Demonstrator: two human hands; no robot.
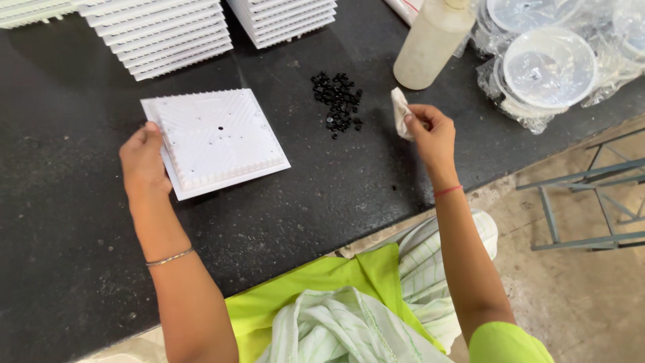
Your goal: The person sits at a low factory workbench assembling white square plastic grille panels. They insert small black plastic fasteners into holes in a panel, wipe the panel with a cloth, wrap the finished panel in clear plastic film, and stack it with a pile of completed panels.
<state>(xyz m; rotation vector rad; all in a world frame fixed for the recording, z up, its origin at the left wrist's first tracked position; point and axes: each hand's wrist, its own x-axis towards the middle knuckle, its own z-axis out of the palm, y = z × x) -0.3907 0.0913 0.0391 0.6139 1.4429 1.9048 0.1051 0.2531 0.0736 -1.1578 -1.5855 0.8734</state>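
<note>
1. While the left hand (143, 165) rests on the dark table (60, 222), its fingers are bent and press on the left edge of a white square plate (215, 141).
2. That white square plate lies flat on the table, a little turned, with ridges on top, small holes and one dark dot near its middle.
3. The left wrist has a thin metal bangle (170, 257) on it.
4. The right hand (430, 134) is lifted just above the table, and its thumb and fingers pinch a small white cloth (400, 113).
5. The small white cloth is crumpled and sticks out to the left of the fingers.
6. A red thread (448, 191) goes around the right wrist.
7. Between the plate and the right hand lies a little pile of small black bits (338, 102), close to the cloth but not touching it.
8. A cloudy plastic bottle (430, 42) stands behind the right hand, near the back of the table.
9. To the right of the bottle are round white lids in clear bags (547, 70).
10. Stacks of white plates (168, 33) sit at the far side of the table, well apart from the hands.
11. A grey metal frame (591, 202) stands on the floor to the right of the table.
</note>
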